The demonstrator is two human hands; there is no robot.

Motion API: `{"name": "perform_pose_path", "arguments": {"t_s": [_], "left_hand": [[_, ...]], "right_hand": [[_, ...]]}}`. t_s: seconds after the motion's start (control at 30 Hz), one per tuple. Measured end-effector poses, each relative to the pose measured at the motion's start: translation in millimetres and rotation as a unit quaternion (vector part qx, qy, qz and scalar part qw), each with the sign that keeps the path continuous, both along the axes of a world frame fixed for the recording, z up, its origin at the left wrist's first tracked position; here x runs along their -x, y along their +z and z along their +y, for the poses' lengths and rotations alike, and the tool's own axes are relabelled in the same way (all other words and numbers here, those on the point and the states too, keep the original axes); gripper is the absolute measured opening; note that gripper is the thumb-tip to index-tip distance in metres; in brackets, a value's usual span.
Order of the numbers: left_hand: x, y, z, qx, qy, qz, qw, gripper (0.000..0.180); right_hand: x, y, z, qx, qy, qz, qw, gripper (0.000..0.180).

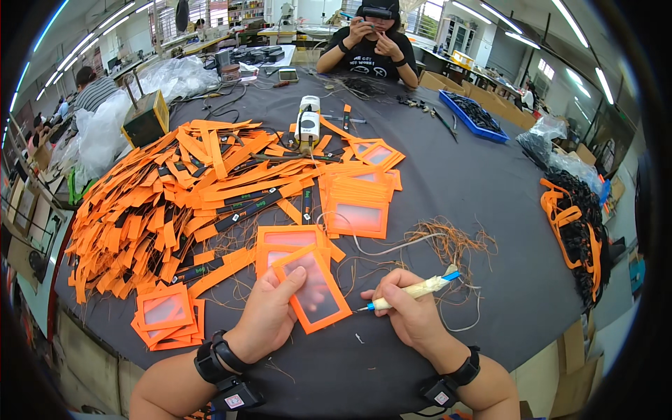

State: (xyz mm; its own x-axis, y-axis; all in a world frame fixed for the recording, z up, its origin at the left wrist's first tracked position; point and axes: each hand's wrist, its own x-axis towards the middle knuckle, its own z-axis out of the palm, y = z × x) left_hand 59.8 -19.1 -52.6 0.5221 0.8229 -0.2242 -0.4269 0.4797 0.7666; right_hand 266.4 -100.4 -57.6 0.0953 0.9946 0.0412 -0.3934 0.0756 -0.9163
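L hand (269,315) grips an orange frame w/ clear window (313,288), thumb on top of the window, fingers under the left edge; frame lies tilted on the dark tabletop (448,182), near the front edge, centre of view. R hand (409,311) clenched round a pen-like tool (409,292) w/ pale taped handle and blue ends; its tip points left and sits just beside the frame's right edge, can't tell if touching. A cord runs from the tool's back end up across the tabletop. Both wrists wear black bands w/ small modules.

Just behind the held frame: two more orange window frames (288,241), partly under it. Stack of same frames (355,203) further back, centre. Small pile of frames (166,315) to the left of L hand, near the tabletop edge. Big heap of orange strips (161,203) covers the left half of the tabletop, some w/ black bands. Tangle of brownish thread scraps (448,241) right of centre. White device (306,126) stands behind the heap. Blue tray (472,115) far right back; black-and-orange bundle (577,224) at the right edge.

Another person (371,45) sits across, black shirt, both hands raised holding sth small.
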Motion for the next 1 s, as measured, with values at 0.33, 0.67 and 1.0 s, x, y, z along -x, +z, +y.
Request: {"name": "perform_pose_path", "arguments": {"t_s": [0.33,0.67,1.0], "left_hand": [[0,0,0,-0.001,0.000,0.003,1.000,0.027],[0,1,0,0.002,0.000,0.000,1.000,0.028],[0,0,-3,-0.048,0.018,-0.002,0.999,0.029]], "right_hand": [[-1,-1,-1,0.012,0.002,-0.003,1.000,0.010],[5,1,3,-0.061,-0.079,0.004,0.995,0.017],[27,22,-13,-0.081,-0.031,-0.404,0.911,0.035]]}}
